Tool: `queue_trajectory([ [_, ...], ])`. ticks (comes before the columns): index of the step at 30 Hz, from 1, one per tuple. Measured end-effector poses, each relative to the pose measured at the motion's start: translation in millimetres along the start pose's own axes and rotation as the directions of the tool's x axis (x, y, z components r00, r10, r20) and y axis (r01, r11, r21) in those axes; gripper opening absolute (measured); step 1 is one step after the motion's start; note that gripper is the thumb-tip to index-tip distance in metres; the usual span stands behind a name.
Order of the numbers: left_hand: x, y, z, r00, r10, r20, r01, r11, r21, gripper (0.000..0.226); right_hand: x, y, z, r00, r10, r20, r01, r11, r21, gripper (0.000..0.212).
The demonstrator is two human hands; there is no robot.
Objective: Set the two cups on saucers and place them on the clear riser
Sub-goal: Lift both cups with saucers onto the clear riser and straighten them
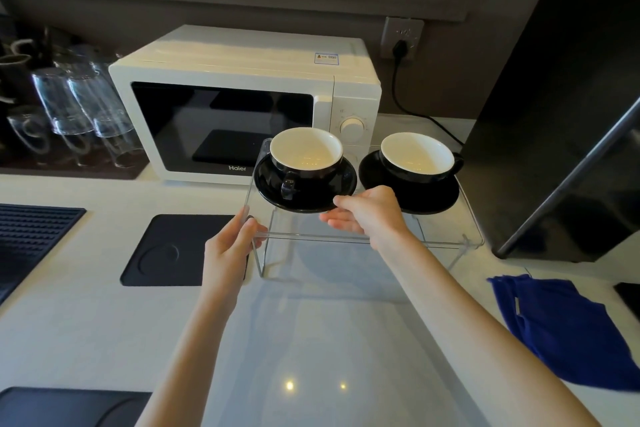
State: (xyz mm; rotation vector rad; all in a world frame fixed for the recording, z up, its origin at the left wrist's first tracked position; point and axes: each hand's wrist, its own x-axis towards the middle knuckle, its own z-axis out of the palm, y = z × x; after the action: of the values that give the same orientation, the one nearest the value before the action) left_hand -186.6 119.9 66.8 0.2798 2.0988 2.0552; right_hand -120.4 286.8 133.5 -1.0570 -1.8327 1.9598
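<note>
From where I stand, a rack of upturned glasses [79,107] sits off at ten o'clock, with a white microwave [242,97] at twelve behind the work. On the pale counter [104,322] lies a dark square mat [166,253], and just right of it the person's left hand [230,248] pinches the near left corner of the clear riser [346,239], thumb and fingers closed on its edge to steady it. On the riser's top, the left cup [306,156] sits in its black saucer [273,184], handle turned toward the person. The right hand [367,213] has its fingertips closed lightly on that saucer's near rim at about five o'clock. Further right, toward two o'clock, the second cup [417,158] rests on its own saucer [433,199], also on the riser. A blue cloth [561,329] lies at four o'clock. Both sets look placed, so I take this as the final nudge; next calls for a small squaring of the left saucer, then letting go gently without dragging it.
</note>
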Motion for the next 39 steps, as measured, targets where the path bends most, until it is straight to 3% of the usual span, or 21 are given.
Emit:
queue_trajectory([
  [2, 0, -1, 1, 1.000, -0.003, 0.000, 0.003, 1.000, -0.005, 0.028, -1, -2, -5, 0.999, -0.002, 0.032, 0.005, 0.995, -0.100, 0.023],
  [4, 0, -3, 2, 1.000, -0.013, -0.007, 0.013, 1.000, -0.012, 0.033, -3, -2, -11, 0.994, -0.107, 0.015, 0.105, 0.929, -0.354, 0.025],
  [6, 0, -4, 2, 1.000, -0.012, -0.012, 0.012, 1.000, -0.014, 0.033, -4, 0, -16, 0.919, -0.395, 0.008, 0.298, 0.682, -0.668, 0.028],
  [8, 1, -5, 2, 1.000, -0.011, -0.003, 0.011, 1.000, -0.017, 0.034, -9, 4, -16, 0.788, -0.607, 0.102, 0.430, 0.424, -0.797, 0.031],
  [10, 1, -5, 2, 1.000, -0.013, 0.003, 0.014, 1.000, -0.025, 0.034, -10, 12, -13, 0.692, -0.694, 0.199, 0.506, 0.270, -0.819, 0.036],
  [12, 1, -6, 2, 1.000, -0.005, 0.001, 0.005, 1.000, -0.019, 0.029, -5, 21, -9, 0.647, -0.724, 0.241, 0.531, 0.200, -0.824, 0.041],
  [33, -3, 2, 1, 1.000, -0.005, 0.001, 0.005, 1.000, -0.016, 0.024, 12, 38, 9, 0.677, -0.723, 0.135, 0.520, 0.340, -0.784, 0.042],
  [39, -4, 0, 0, 1.000, 0.007, 0.000, -0.007, 1.000, 0.011, 0.026, 3, 34, -8, 0.671, -0.705, 0.229, 0.606, 0.344, -0.717, 0.037],
])
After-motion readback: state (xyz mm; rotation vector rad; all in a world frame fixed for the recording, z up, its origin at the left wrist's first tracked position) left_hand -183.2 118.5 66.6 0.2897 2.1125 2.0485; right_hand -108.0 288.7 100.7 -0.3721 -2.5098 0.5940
